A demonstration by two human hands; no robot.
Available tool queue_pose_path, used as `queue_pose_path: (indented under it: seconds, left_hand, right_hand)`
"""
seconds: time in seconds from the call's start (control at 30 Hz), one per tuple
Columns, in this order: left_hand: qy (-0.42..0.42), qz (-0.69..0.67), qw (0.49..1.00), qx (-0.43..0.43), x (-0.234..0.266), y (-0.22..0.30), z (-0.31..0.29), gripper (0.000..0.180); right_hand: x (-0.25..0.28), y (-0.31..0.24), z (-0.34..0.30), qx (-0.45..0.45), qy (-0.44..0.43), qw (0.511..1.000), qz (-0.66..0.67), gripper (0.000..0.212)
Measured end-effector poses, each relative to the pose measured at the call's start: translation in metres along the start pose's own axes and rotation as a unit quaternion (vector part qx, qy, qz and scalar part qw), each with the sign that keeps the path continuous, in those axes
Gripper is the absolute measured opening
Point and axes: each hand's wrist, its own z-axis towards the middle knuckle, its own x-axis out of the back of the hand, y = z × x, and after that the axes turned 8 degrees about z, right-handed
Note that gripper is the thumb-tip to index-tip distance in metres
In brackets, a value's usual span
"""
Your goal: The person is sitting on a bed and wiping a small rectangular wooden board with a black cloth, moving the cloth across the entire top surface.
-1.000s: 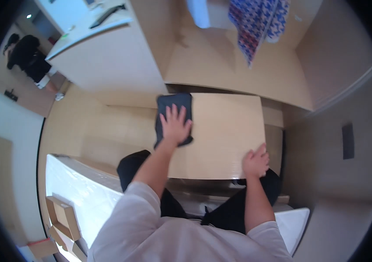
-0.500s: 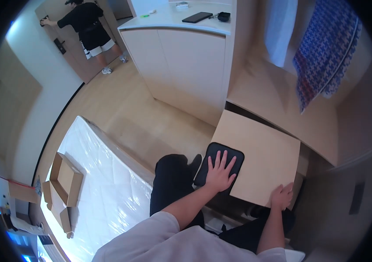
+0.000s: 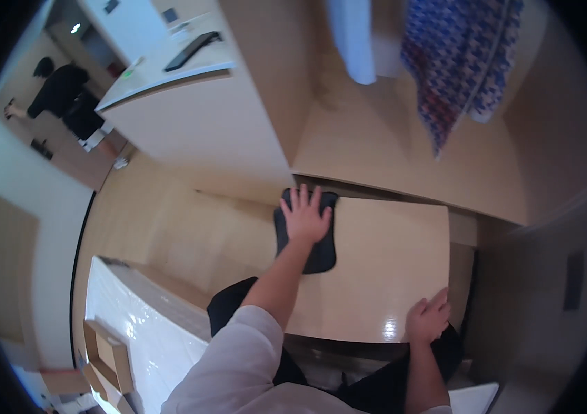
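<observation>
My left hand (image 3: 307, 219) lies flat with fingers spread on a black, round-cornered pad or folded cloth (image 3: 320, 259). That pad rests on the far left corner of a light wood board (image 3: 383, 269), which sits low in front of my knees. At the board's near right corner, my right hand (image 3: 428, 322) is closed around the edge, its fingers partly on the side. The underside of the board is hidden.
An open wooden wardrobe compartment (image 3: 369, 138) with a blue patterned cloth (image 3: 455, 62) hanging in it stands beyond the board. A counter cabinet (image 3: 197, 124) is at far left. Plastic-wrapped mattress (image 3: 148, 317) and open cardboard box (image 3: 111, 359) lie left. Another person (image 3: 69, 103) stands at a door.
My left hand and the black pad have slid away from me along the board's left side to its far corner. The view has turned. My right hand stays at the near right corner.
</observation>
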Motion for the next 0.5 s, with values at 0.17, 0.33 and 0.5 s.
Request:
queue_pose_path:
  seconds: [0.17, 0.33, 0.5]
  left_hand:
    - [-0.016, 0.01, 1.0, 0.021, 0.001, 0.007, 0.019, 0.063]
    - [-0.006, 0.026, 1.0, 0.002, -0.005, 0.005, -0.009, 0.067]
    - [-0.06, -0.089, 0.99, -0.094, 0.002, -0.026, -0.074, 0.075]
  right_hand:
    - [-0.002, 0.005, 0.004, 0.012, -0.035, 0.999, -0.001, 0.085]
    - [-0.005, 0.005, 0.007, -0.002, -0.053, 0.999, 0.0, 0.084]
    - [-0.006, 0.0, 0.004, 0.007, -0.055, 0.998, -0.001, 0.084]
